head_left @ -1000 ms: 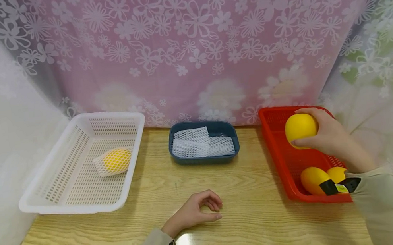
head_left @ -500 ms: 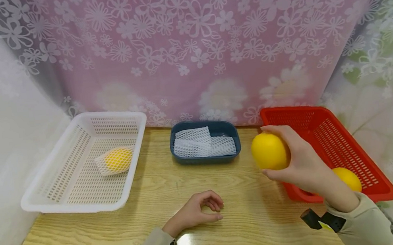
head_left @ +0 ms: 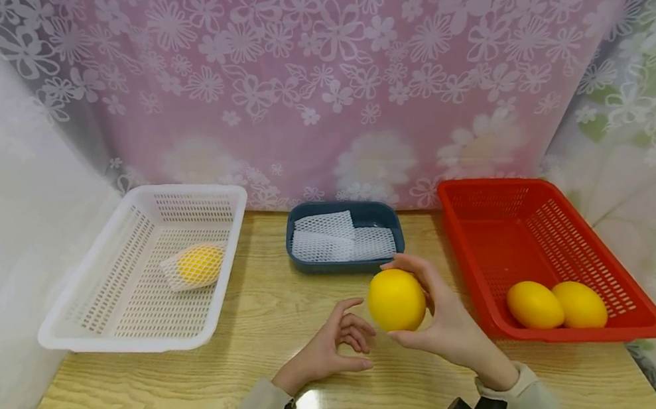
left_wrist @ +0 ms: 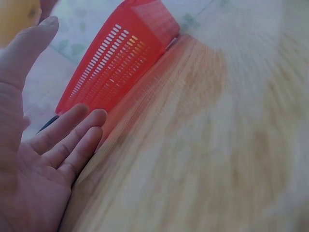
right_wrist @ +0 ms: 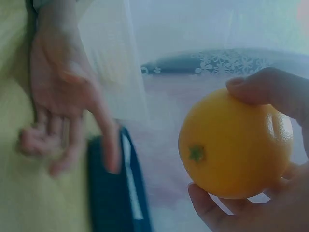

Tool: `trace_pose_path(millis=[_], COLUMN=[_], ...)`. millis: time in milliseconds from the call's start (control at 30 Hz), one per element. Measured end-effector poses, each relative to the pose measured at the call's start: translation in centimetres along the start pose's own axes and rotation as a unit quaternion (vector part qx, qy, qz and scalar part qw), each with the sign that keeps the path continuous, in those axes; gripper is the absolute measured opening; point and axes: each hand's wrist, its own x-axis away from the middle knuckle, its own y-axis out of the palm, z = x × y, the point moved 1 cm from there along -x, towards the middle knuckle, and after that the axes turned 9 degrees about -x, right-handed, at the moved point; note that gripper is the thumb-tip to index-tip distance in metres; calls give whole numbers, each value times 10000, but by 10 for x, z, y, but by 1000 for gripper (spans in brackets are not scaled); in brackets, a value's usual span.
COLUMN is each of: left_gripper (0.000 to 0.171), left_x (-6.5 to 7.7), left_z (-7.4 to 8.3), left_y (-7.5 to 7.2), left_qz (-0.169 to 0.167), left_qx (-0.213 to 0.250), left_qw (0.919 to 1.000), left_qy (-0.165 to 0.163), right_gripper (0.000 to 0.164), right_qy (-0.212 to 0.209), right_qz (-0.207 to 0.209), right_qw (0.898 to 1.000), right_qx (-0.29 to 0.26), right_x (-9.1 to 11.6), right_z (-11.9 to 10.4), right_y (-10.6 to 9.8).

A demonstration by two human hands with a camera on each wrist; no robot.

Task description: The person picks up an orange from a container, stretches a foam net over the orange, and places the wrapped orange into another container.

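We hold the orange point(head_left: 397, 300) over the table point(head_left: 271, 294) in our right hand point(head_left: 447, 322), thumb and fingers round its right side; our left hand point(head_left: 332, 347) waits beside it with nothing in it, fingers loosely bent. For a sure carry, we judge a light, even grip best, leaving the fruit's left side bare. The right wrist view shows a green stem mark point(right_wrist: 196, 153) that the head view doesn't.

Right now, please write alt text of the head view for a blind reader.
A person's right hand holds a yellow fruit near the left hand, over a wooden table. Left to right: white basket with one netted fruit, blue tray of white nets, red basket with two yellow fruits.
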Motion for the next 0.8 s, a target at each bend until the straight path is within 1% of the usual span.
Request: trace_pose_path(millis=[100,200,267,333,400,467,567,633,700,800], left_gripper=[107,111,110,108,106,107,111,114,115,110], left_x=[0,0,0,1,2,2,2,2,2,2], left_z=[0,-1,-1,-1,0,0,1,1,1,13], left_y=[-1,-1,0,-1,-1,-1,1,1,2,1], left_qz=[71,94,93,105,126,141,151,179,225,320], left_qx=[28,81,112,112,86,-10,-36,-37,-9,-99], left_qw=[9999,9997,9998,9999,9998,9996,9994,9994,9992,9994], left_qy=[123,214,121,-13,-162,-234,-295,-300,-333,-119], right_gripper=[95,91,89,88,86,83,78,73,66,53], right_qy=[346,709,853,901,978,1132,1511,1761,1932,2092], right_qz=[-30,43,112,184,238,302,433,532,618,761], right_qw=[9984,9955,9938,9928,9903,9854,9735,9655,9602,9558], right_qx=[-452,-632,-704,-769,-959,-1235,-1660,-1841,-1922,-1922], right_x=[6,13,16,18,20,22,23,23,22,21], right_z=[21,40,51,60,68,74,80,82,83,84], right_y=[15,29,37,44,50,55,61,64,67,71])
